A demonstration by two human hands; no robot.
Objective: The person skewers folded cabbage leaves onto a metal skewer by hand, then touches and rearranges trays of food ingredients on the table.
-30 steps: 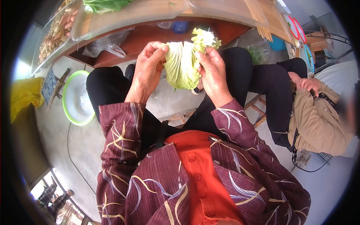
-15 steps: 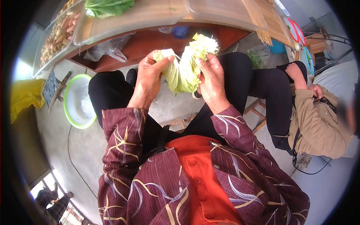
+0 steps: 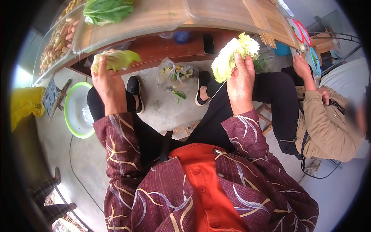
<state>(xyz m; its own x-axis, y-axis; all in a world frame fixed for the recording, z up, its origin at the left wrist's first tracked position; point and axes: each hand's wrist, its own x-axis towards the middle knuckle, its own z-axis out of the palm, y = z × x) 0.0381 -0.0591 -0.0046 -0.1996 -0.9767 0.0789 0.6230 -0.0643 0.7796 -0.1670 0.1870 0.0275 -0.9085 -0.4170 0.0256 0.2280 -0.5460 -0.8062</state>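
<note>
My left hand (image 3: 109,87) is closed on a pale green cabbage leaf (image 3: 119,60), held over the front edge of the table at the left. Higher on the right, my right hand (image 3: 241,83) grips a ruffled yellow-green bunch of leaves (image 3: 228,58). A thin skewer (image 3: 218,92) sticks out below that bunch, slanting down to the left; how far it runs inside the leaves is hidden. The two hands are well apart, over my knees.
Bright green leaves (image 3: 108,11), bamboo skewers (image 3: 267,39) and a tray of skewered food (image 3: 62,38) lie on the table. Below are a phone (image 3: 208,43), a plastic bag of scraps (image 3: 176,73) and a green-rimmed basin (image 3: 66,112). A co-worker (image 3: 324,116) sits at right.
My hands have moved apart, the left one leftward with a single leaf, the right one rightward with the bunch. The scrap bag and phone now show between them. The co-worker's hand has risen.
</note>
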